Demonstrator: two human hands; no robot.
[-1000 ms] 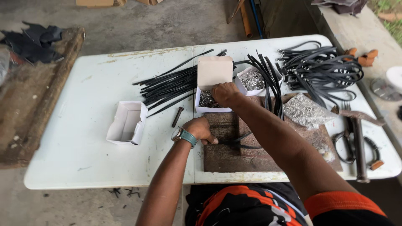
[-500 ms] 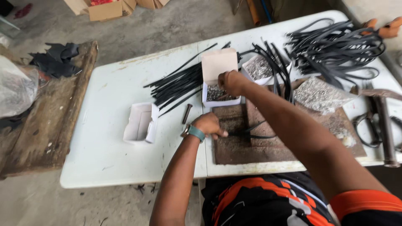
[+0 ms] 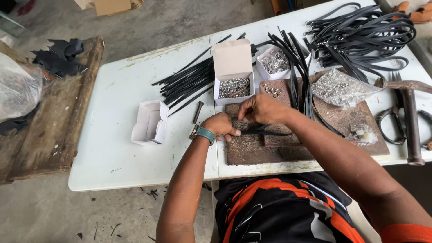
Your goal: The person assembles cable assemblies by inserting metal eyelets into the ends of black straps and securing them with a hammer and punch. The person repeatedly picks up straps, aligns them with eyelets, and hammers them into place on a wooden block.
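The left hand (image 3: pixel 219 126) pinches the end of a black strap (image 3: pixel 265 132) on the rusty plate (image 3: pixel 252 150). The right hand (image 3: pixel 261 109), just beside it, is closed on the same strap. Beyond both sits an open box of rivets (image 3: pixel 233 87) on the tabletop (image 3: pixel 117 148).

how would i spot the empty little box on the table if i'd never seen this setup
Start at the white folding table. Left of the person's left hand sits a small white cardboard box, lid flap open. Unlike the two boxes farther back, which hold small metal parts, it is empty and stands alone.
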